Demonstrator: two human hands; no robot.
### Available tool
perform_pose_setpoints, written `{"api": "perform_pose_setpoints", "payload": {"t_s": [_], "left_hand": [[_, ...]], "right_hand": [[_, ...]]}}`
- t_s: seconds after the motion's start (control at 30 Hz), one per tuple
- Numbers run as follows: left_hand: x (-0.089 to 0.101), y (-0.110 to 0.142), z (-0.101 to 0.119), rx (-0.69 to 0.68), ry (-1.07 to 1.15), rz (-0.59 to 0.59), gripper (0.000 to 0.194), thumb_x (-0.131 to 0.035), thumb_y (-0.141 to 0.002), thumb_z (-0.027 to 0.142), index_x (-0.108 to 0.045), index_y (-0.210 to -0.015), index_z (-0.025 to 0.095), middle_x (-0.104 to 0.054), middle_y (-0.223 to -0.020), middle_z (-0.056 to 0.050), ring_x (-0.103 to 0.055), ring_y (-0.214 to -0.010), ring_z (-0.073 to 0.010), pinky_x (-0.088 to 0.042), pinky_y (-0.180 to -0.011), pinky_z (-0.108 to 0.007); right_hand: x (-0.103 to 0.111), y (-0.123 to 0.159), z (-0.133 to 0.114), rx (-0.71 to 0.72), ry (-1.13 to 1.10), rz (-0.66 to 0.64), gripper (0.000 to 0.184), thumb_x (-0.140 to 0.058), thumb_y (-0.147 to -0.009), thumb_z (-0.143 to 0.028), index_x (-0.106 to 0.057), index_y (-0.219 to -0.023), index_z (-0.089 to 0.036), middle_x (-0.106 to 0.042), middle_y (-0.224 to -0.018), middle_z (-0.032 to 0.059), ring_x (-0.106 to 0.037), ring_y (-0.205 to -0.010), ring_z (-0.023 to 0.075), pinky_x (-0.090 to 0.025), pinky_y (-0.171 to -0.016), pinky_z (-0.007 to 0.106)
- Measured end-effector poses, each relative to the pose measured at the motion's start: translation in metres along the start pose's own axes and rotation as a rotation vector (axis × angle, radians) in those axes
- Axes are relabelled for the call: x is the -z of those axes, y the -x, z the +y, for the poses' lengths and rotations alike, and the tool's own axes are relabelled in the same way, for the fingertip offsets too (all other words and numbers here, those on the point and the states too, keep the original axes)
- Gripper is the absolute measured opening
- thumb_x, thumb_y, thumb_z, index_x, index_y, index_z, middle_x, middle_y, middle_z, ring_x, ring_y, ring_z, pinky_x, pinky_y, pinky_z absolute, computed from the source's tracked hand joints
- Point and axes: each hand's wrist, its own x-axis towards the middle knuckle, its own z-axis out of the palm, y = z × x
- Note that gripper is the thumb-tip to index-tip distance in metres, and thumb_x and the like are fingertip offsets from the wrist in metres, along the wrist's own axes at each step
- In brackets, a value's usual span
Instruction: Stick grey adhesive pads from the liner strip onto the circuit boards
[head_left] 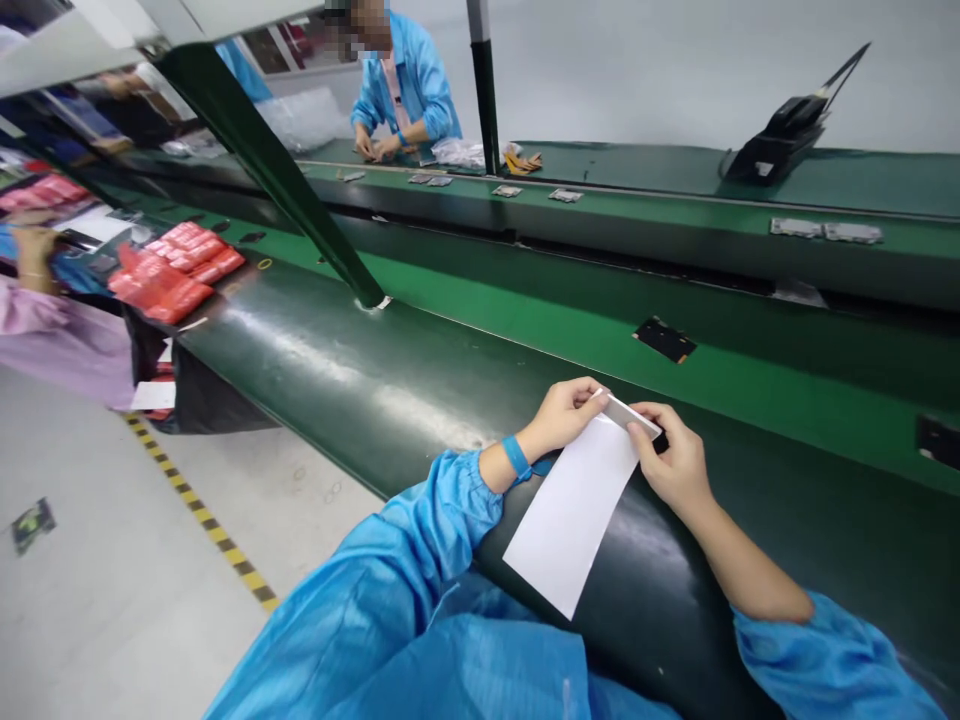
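Note:
Between my two hands is a thin, flat grey rectangular piece (621, 412) with a white edge. A long white paper strip (576, 515) hangs from just below it towards me; whether the two are joined I cannot tell. My left hand (564, 412), with a blue band at the wrist, pinches the piece's left end. At its right end my right hand (676, 462) grips it between thumb and fingers. A dark bit shows under the right fingers. Beyond my hands, a black flat part (664, 340) lies on the green belt (480, 318).
Red plastic-wrapped packs (176, 265) are stacked at the left, near a person in pink. A dark green post (277, 180) rises from the bench. Across the line a person in blue (411, 85) works; small silvery parts (825, 231) line the ledge. A black device (780, 138) stands behind.

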Motion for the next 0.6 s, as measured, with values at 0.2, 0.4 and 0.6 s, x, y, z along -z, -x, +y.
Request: {"api": "perform_pose_setpoints", "payload": {"t_s": [0.2, 0.4, 0.6], "left_hand": [[-0.0019, 0.0004, 0.0024, 0.085, 0.114, -0.088, 0.065, -0.091, -0.069, 0.068, -0.072, -0.096, 0.012, -0.069, -0.083, -0.003, -0.061, -0.072, -0.0132, -0.046, -0.068, -0.025], [-0.0006, -0.0014, -0.0002, 0.084, 0.078, -0.007, 0.068, -0.085, -0.071, 0.075, -0.074, -0.087, 0.010, -0.067, -0.077, -0.003, -0.056, -0.068, -0.0125, -0.041, -0.063, -0.025], [0.0002, -0.0018, -0.0011, 0.110, 0.138, 0.009, 0.069, -0.089, -0.067, 0.074, -0.076, -0.088, 0.010, -0.070, -0.077, -0.003, -0.058, -0.068, -0.0127, -0.044, -0.065, -0.025]], "right_hand": [[0.0012, -0.0010, 0.0002, 0.002, 0.014, 0.039, 0.028, -0.058, -0.103, -0.044, -0.073, -0.110, -0.021, -0.077, -0.098, 0.0073, -0.071, -0.081, 0.0214, -0.056, -0.075, 0.033], [-0.0001, 0.0005, 0.0054, -0.007, -0.007, 0.095, 0.036, -0.068, -0.095, -0.045, -0.069, -0.119, -0.019, -0.075, -0.101, 0.0086, -0.071, -0.087, 0.0235, -0.057, -0.078, 0.036], [0.0009, 0.0000, 0.0035, -0.010, 0.006, 0.110, 0.027, -0.069, -0.095, -0.044, -0.073, -0.106, -0.020, -0.075, -0.094, 0.0070, -0.066, -0.075, 0.0199, -0.055, -0.071, 0.033]]}}
